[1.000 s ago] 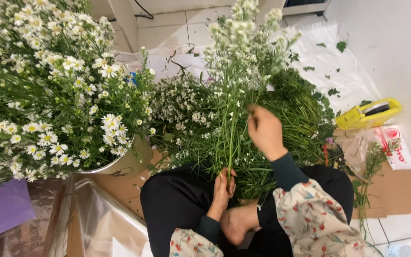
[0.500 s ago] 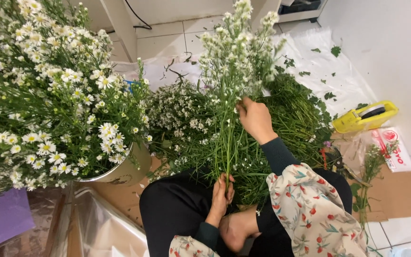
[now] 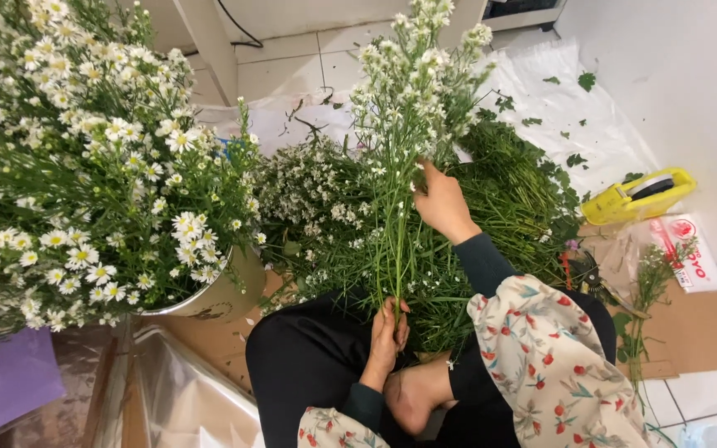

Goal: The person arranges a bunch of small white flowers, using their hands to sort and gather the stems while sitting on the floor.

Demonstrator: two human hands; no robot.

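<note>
My left hand (image 3: 387,332) grips the lower stems of a bunch of small white flowers (image 3: 412,91) and holds it upright above my lap. My right hand (image 3: 441,203) reaches into the bunch higher up, fingers closed around its green stems just under the blooms. A heap of cut green stems and more small white flowers (image 3: 499,199) lies on the floor behind the bunch. I sit cross-legged in black trousers, with a bare foot (image 3: 412,398) under my left hand.
A metal bucket (image 3: 221,294) full of white daisies (image 3: 85,182) stands at the left. A yellow tape dispenser (image 3: 636,197), a printed packet (image 3: 686,249), and cutters (image 3: 582,274) lie right on cardboard (image 3: 699,332). White plastic sheet (image 3: 558,99) with leaf scraps covers the tiles; clear wrap (image 3: 184,382) bottom left.
My right hand has climbed higher up the bunch, from the mid stems towards the blooms. The left hand keeps its grip on the stem ends.
</note>
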